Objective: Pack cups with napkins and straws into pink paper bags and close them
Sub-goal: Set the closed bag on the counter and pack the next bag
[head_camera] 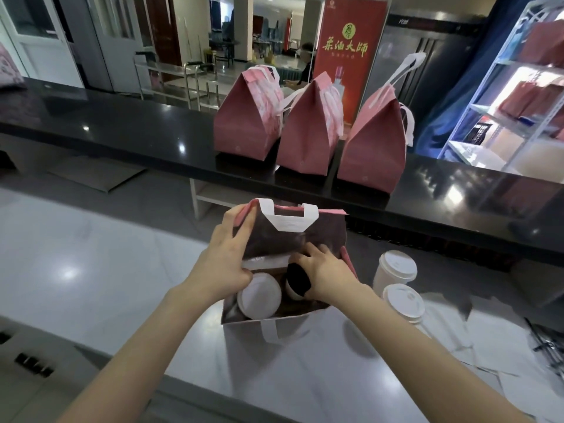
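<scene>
Now, left hand (225, 257): fingers and thumb pinch the left wall of the open bag near its rim and hold the mouth wide.
White-lidded cup (259, 296): stands upright inside the bag, at its left end, just beside the left thumb.
Open bag (305, 236): stands on the grey counter (320, 377) in front of the person, with one white handle (288, 219) up at the far rim and another hanging down the near wall.
Bag handling: likely thin paper that is light and creases easily, so take it by the rim or the handles rather than squeeze the walls.
Dark-lidded cup (297, 280): sits inside the bag to the right of the white-lidded one, tilted, not yet settled upright.
Right hand (328, 276): reaches into the bag with its fingers curled round the dark-lidded cup.
Cup handling: probably light paper with press-on lids, and whether they are full cannot be told. Hold the body below the lid and keep it level.
Closed bags (308, 132): three stand in a row on the black counter (122, 123) behind, tops folded shut.
Spare cups (396, 267): two white-lidded ones wait on the grey counter just right of the open bag.
Napkins (488, 337): white sheets lie further right. Thin dark items at the far edge may be straws, too blurred to tell.
</scene>
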The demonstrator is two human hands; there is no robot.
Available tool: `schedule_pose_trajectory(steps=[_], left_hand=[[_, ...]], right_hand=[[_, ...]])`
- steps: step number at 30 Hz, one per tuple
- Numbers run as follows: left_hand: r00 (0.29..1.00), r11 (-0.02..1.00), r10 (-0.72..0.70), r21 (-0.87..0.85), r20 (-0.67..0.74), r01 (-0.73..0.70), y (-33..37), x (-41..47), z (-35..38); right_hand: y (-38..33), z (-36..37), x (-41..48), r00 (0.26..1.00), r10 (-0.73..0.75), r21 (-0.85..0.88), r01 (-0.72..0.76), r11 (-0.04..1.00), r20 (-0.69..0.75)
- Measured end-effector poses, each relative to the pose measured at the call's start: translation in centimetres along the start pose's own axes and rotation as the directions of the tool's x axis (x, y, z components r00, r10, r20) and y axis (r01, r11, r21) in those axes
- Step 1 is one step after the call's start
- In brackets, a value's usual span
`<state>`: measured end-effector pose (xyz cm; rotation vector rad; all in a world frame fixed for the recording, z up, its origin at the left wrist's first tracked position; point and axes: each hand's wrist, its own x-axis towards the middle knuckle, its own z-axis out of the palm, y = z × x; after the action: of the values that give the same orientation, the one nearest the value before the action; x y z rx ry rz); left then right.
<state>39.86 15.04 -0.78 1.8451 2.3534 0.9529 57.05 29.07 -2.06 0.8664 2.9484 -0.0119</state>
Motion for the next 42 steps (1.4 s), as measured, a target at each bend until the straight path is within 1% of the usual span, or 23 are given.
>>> schedule_pose_trajectory(steps=[6,12,18,22,25,27,28,31,33,35,37,39,41,42], left_hand=[[1.000,1.000,0.025,-0.017,0.012,-0.024,-0.9,0.3,0.0],[0.999,0.998,0.022,-0.053,0.045,-0.019,-2.0,1.3,-0.1],[0.998,0.999,0.035,-0.034,0.060,-0.033,-2.9,2.0,0.1],[0.997,0.995,0.038,-0.093,0.073,-0.032,-3.5,2.5,0.0],[0.996,0.990,0.010,-0.144,0.084,0.002,-4.0,2.9,0.1],[0.996,0.981,-0.027,-0.188,0.088,0.043,-4.3,3.3,0.1],[0.995,0.975,-0.042,-0.215,0.087,0.060,-4.6,3.6,0.1],[0.993,0.959,-0.071,-0.268,0.090,0.093,-5.1,4.5,0.0],[0.996,0.953,-0.075,-0.292,0.045,0.085,-5.5,4.9,0.1],[0.996,0.965,-0.086,-0.251,-0.033,0.075,-5.9,5.3,0.1],[0.991,0.977,-0.101,-0.197,-0.090,0.082,-6.2,5.6,-0.1],[0.990,0.985,-0.078,-0.165,-0.117,0.058,-6.4,5.9,-0.2],[0.991,0.989,-0.054,-0.145,-0.124,0.035,-6.4,6.1,-0.4],[0.991,0.989,-0.047,-0.142,-0.126,0.029,-6.5,6.1,-0.5]], right_hand=[[-0.4,1.7,1.9,0.996,0.048,0.057,-0.052,0.997,0.072],[-0.3,2.2,3.6,0.987,0.068,0.038,-0.074,0.997,0.144],[0.2,2.5,5.3,0.983,0.049,0.052,-0.059,0.997,0.176],[0.0,2.4,6.0,0.980,0.045,0.029,-0.051,0.998,0.193],[-0.1,1.5,6.2,0.962,0.057,0.000,-0.059,0.998,0.266],[-0.3,0.6,5.7,0.954,0.060,0.044,-0.076,0.996,0.292],[-0.4,0.0,5.1,0.963,0.056,0.095,-0.084,0.992,0.265],[-0.7,-1.9,2.5,0.996,0.025,0.222,-0.043,0.974,0.084],[-0.5,-3.1,0.4,1.000,0.009,0.275,-0.007,0.961,-0.007],[0.0,-4.1,-1.7,0.998,-0.013,0.307,0.031,0.951,-0.061],[0.5,-4.4,-3.3,0.991,-0.051,0.259,0.083,0.962,-0.126],[1.1,-4.0,-4.0,0.974,-0.048,0.167,0.087,0.982,-0.221],[1.3,-3.3,-4.0,0.930,-0.038,0.056,0.063,0.996,-0.365],[1.3,-3.1,-3.8,0.907,-0.032,0.028,0.048,0.998,-0.420]])
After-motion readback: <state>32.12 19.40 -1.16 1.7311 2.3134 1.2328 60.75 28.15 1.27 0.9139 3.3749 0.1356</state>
